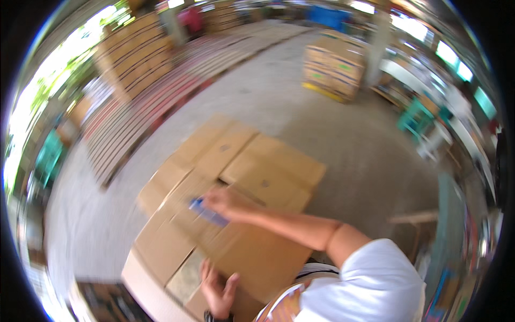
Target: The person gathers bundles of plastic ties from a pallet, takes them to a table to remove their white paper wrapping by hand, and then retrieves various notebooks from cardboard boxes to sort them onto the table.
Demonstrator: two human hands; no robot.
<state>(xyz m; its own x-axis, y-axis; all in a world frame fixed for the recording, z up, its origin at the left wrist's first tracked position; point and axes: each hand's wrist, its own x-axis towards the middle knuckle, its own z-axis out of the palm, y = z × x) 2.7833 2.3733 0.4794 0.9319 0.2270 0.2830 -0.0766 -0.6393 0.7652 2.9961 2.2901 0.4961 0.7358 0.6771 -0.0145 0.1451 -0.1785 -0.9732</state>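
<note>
A large brown cardboard carton [263, 252] stands in front of me, its top flaps spread outward on the far side. My right hand [228, 204] reaches across to the middle of the carton and is closed round a blue object [210, 212]. Motion blurs that object, so its kind cannot be made out; it lies over the cardboard, close to a flap seam. At the carton's near left my left hand [215, 290] rests on the cardboard with fingers apart, beside a paler patch [186, 277] between the flaps.
Slatted wooden pallets [161, 104] run along the left, bearing a tall stack of cartons [134, 56]. More stacked cartons [335, 64] stand far ahead near a pillar. A green stool [416, 118] and cluttered worktables [413, 75] line the right. An open dark box [110, 300] sits at lower left.
</note>
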